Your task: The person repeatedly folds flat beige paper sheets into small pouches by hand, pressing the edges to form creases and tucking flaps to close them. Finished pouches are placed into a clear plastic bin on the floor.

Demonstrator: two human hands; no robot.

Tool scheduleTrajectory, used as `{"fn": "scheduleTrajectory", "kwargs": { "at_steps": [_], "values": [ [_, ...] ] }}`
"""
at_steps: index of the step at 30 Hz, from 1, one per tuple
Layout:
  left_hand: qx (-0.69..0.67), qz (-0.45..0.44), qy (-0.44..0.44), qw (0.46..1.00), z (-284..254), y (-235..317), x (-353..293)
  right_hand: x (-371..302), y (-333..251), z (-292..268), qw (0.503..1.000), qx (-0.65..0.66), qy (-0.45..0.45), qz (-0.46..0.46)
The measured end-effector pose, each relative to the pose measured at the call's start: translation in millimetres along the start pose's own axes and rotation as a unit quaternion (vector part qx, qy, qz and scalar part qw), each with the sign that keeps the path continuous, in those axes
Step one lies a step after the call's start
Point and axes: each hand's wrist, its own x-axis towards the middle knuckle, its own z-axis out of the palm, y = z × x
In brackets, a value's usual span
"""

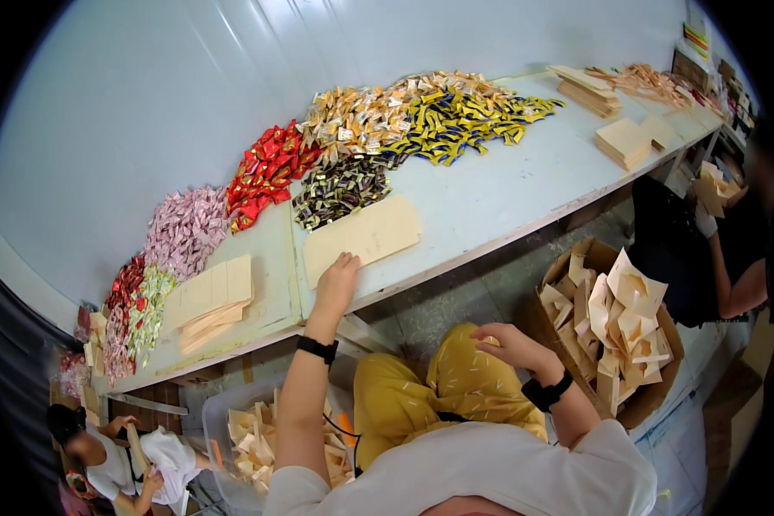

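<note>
On the table in front of me lies a stack of flat cream paper pieces [365,234]. My left hand [337,282] rests at its near edge, the fingers laid on the paper and not wrapped round it. Held over my lap, my right hand [513,347] has its fingers loosely apart and nothing in it. To its right, a cardboard box [662,391] is heaped with opened-out cream paper boxes [625,297]. A second stack of flat cream paper pieces [219,292] lies on the table to the left of my left hand.
Piles of wrapped sweets line the table's back: pink [185,230], red [267,172], dark [344,187], yellow-and-blue [464,125]. More cream stacks [623,142] lie farther right. Below left stands a clear tub [219,430] of paper boxes. One person [103,464] works at lower left, another [735,258] at right.
</note>
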Motion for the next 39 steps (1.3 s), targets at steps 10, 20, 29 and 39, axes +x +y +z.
{"fn": "scheduleTrajectory", "kwargs": {
  "at_steps": [10, 20, 29, 39],
  "values": [
    [-0.066, -0.055, 0.297, 0.951, -75, 42, 0, 21, -5, 2, 0.995, 0.037, 0.074, -0.059],
    [-0.666, -0.269, -0.025, 0.695, -85, 115, -84, 66, -86, -65, 0.89, 0.435, 0.083, -0.11],
    [-0.669, -0.206, -0.103, 0.707, -112, 122, -63, 82, -96, -29, 0.953, 0.278, 0.009, -0.122],
    [-0.61, -0.171, -0.062, 0.771, -99, 118, -61, 82, -91, -23, 0.963, 0.247, -0.028, -0.105]
  ]
}}
